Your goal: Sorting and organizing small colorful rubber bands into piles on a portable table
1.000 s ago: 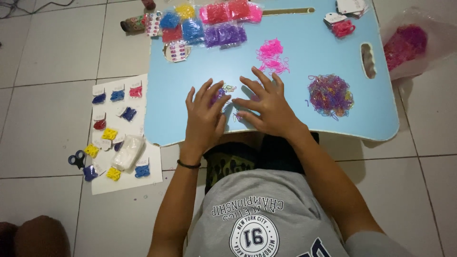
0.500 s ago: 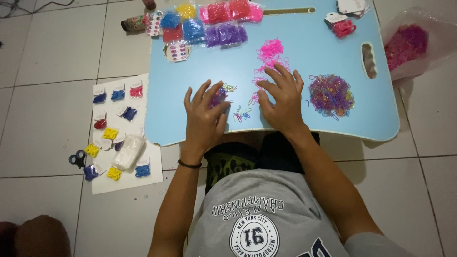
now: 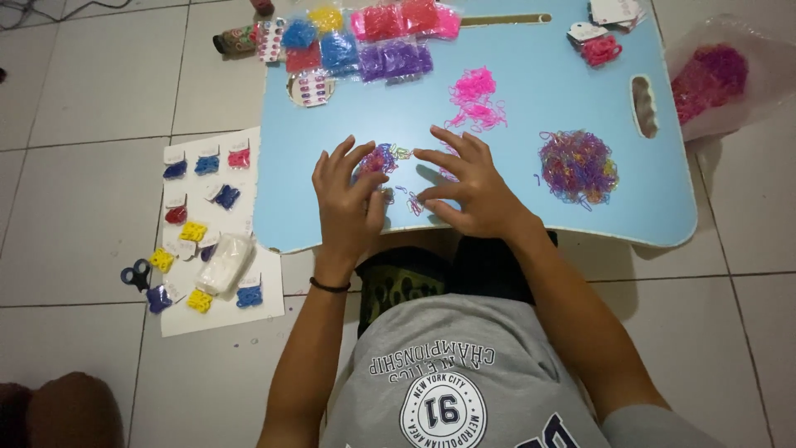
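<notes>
Right hand (image 3: 473, 195) drawn back toward left hand (image 3: 347, 199), fingers spread flat, small bands (image 3: 377, 159) uncovered between them

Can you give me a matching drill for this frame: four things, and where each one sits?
Things:
1. pink band pile
2. mixed-colour band pile
3. scissors
4. small band cluster

Places:
A. on the floor, left of the white sheet
B. table, right of the right hand
C. between the two hands, by the left hand
D. table, beyond the right hand's fingers

Pairs: 1-D, 2-B, 3-A, 4-C
</notes>
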